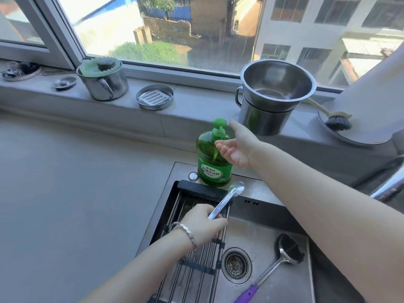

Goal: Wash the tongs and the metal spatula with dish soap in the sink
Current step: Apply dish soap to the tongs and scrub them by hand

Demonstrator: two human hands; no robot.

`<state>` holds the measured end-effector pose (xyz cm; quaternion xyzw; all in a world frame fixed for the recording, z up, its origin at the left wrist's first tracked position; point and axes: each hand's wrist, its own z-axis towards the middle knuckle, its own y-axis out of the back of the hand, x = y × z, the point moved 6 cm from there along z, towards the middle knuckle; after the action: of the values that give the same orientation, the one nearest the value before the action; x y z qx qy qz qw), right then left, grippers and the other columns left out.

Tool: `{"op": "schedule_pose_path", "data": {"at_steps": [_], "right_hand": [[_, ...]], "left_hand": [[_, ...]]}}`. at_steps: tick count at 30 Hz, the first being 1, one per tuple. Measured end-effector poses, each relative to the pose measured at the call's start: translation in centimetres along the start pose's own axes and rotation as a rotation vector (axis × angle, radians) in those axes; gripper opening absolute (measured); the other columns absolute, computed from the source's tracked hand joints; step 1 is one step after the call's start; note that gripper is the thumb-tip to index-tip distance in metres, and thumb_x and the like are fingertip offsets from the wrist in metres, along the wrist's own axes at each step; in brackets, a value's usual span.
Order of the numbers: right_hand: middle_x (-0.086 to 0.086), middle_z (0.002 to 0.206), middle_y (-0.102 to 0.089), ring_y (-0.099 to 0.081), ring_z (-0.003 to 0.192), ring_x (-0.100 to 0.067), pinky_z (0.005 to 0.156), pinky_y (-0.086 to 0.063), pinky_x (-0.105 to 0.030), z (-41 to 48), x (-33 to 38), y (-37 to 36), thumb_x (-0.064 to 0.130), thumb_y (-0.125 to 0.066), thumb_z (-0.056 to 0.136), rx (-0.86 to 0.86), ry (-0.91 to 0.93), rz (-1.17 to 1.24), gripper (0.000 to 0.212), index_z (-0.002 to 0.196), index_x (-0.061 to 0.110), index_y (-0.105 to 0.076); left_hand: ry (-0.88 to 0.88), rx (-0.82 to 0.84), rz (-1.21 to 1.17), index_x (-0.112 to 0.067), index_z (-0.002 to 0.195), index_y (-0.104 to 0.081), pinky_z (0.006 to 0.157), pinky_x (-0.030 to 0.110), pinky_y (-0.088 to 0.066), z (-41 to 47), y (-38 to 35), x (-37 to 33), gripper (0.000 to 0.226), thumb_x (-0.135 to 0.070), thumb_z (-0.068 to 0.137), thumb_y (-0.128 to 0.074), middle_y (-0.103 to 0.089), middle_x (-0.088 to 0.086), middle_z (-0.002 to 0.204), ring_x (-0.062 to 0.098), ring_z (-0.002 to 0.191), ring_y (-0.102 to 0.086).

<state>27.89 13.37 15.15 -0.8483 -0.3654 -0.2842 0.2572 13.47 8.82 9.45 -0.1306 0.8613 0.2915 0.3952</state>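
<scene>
1. Left hand (203,224) is gripping the tongs (225,201) over the sink's (262,228) left side, above the rack (196,259). Fingers are curling round both arms and squeezing them together. The tips are pointing at the sink's back rim.
2. Right hand (237,147) is hovering palm-up behind the sink's back rim, with fingers close together and lightly cupped under the nozzle of the bottle (213,162). The thumb is stretching up beside the pump head. Cannot tell whether it is touching.
3. Spatula (288,250) is lying in the sink, right of the drain (237,264), with the purple handle pointing to the sink's front. No hand is touching it.
4. Risk 1: pumping with 1 hand. A thumb pushing off-centre is likely tipping the bottle forward off the sink's back rim into the basin, since nothing is bracing it.
5. Risk 2: soap missing the cupped fingers. The cup is shallow and tilting, so a quick squirt may be running onto the sink's rim instead.
6. Risk 3: the tong tips are sitting just in front of the bottle's base. A left-wrist twitch could be nudging it.
7. Risk 4: soapy fingers are making wet steel slippery. The tongs could be dropping into the sink onto the spatula.
8. Risk 5: the stacked pots (271,101) are standing on the sill behind the sink, close to the thumb. A careless lift may be knocking them.
</scene>
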Motion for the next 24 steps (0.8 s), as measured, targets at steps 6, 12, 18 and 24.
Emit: {"op": "schedule_pose_path", "data": {"at_steps": [6,12,18,24], "right_hand": [[-0.009,0.099,-0.068,-0.065,0.091,-0.019,0.084,-0.052,-0.023,-8.4,-6.2,4.0,0.039,-0.035,0.098,-0.010,0.521,-0.346,0.039,0.092,0.013,-0.065],[-0.003,0.152,-0.025,-0.007,0.142,-0.006,0.115,0.001,-0.019,-14.0,-13.4,7.1,0.067,-0.016,0.091,0.111,1.064,-1.483,0.080,0.145,0.009,-0.027],[-0.007,0.155,-0.018,-0.003,0.145,-0.011,0.116,-0.002,-0.028,-16.8,-15.2,8.7,0.070,-0.011,0.088,0.038,1.073,-1.513,0.090,0.146,0.003,-0.025],[-0.004,0.154,-0.024,0.003,0.142,-0.001,0.115,0.004,-0.020,-18.3,-13.4,11.6,0.075,-0.006,0.084,-0.110,1.005,-1.363,0.093,0.144,0.008,-0.030]], "left_hand": [[-0.106,-0.009,0.005,-0.011,0.080,-0.065,0.047,0.009,-0.042,-2.5,-1.1,-1.8,0.008,-0.017,0.076,-0.068,-0.058,-0.002,0.067,0.002,0.050,-0.051],[-0.209,0.118,0.082,-0.005,0.069,-0.062,0.059,0.025,-0.044,-5.4,-5.0,-4.1,0.025,-0.028,0.060,-0.066,-0.055,0.000,0.061,0.010,0.057,-0.050],[-0.232,0.267,0.127,-0.003,0.067,-0.056,0.054,0.020,-0.041,-7.8,-8.2,-4.9,0.016,-0.016,0.064,-0.065,-0.050,0.000,0.059,0.009,0.056,-0.045],[-0.234,0.294,0.059,-0.019,0.057,-0.038,0.052,0.016,-0.039,-8.9,-9.0,-4.7,0.036,0.007,0.071,-0.059,-0.040,-0.009,0.047,0.001,0.041,-0.036]]}}
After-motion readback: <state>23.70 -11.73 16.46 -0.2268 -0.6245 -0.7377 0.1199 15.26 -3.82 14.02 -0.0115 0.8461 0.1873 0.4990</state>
